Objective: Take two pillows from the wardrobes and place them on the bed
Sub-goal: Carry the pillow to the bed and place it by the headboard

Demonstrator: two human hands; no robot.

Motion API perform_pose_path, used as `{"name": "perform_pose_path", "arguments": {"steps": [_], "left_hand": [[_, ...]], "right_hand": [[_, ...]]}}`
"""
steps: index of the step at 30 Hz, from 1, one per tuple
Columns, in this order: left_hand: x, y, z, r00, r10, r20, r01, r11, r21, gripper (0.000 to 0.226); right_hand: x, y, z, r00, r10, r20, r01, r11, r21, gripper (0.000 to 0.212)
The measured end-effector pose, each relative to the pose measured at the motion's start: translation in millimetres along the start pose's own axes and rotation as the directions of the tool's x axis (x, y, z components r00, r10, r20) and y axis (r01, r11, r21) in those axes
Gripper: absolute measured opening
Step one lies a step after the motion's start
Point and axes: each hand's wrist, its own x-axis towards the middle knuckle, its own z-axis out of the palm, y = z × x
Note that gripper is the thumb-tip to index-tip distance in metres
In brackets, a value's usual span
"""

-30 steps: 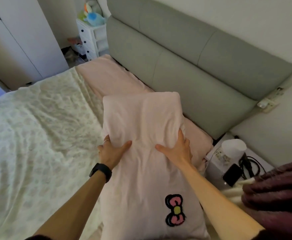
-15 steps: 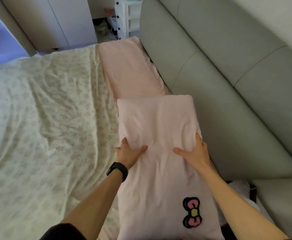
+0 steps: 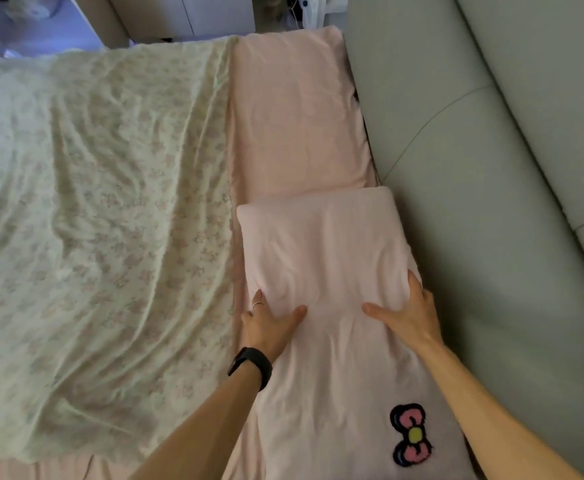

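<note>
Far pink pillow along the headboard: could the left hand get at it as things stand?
Probably yes, after letting go: the left hand grips the near pillow, whose far end overlaps the far pillow, but nothing else lies across that pillow's top.

The near pillow (image 3: pixel 325 244) is plain pale pink except for a bow (image 3: pixel 411 434) by its near right corner, outlined in black with pink loops and a yellow-green knot. The far pillow (image 3: pixel 294 109) is the same plain pink. The bedspread (image 3: pixel 103 202) is cream with a faint, small pink floral print, the headboard (image 3: pixel 474 202) grey-green, the watch (image 3: pixel 250 367) black, and the ring (image 3: pixel 258 304) silvery.
</note>
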Motion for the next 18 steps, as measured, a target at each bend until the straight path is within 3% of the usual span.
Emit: {"name": "perform_pose_path", "arguments": {"steps": [3,6,7,9,11,13,16,18], "left_hand": [[21,-11,33,0.997,-0.069,-0.042,0.072,0.995,0.074,0.114],[35,-21,56,0.977,0.006,-0.214,0.07,0.935,0.347,0.106],[35,-25,63,0.959,0.134,-0.25,-0.018,0.909,0.417,0.098],[31,-33,77,0.864,0.458,-0.211,-0.293,0.796,0.53,0.08],[30,-43,89,0.765,0.638,-0.082,-0.482,0.654,0.583,0.073],[43,-57,91,0.788,0.615,0.014,-0.486,0.609,0.627,0.074],[75,-78,88,0.907,0.419,0.042,-0.313,0.602,0.735,0.083],[91,-86,92,0.925,0.377,0.038,-0.272,0.591,0.759,0.086]], "right_hand": [[32,32,11,0.996,0.088,0.004,-0.087,0.991,-0.105,0.129],[39,55,27,0.984,0.168,-0.066,-0.179,0.953,-0.245,0.124],[35,60,34,0.986,0.094,-0.134,-0.129,0.952,-0.279,0.12],[23,67,48,0.943,-0.215,-0.256,0.11,0.923,-0.369,0.101],[17,72,65,0.867,-0.449,-0.215,0.317,0.83,-0.458,0.084],[26,85,76,0.886,-0.454,-0.097,0.351,0.79,-0.502,0.077],[56,119,76,0.972,-0.231,-0.04,0.176,0.834,-0.523,0.081],[71,138,72,0.992,-0.124,0.012,0.116,0.877,-0.467,0.087]]}}
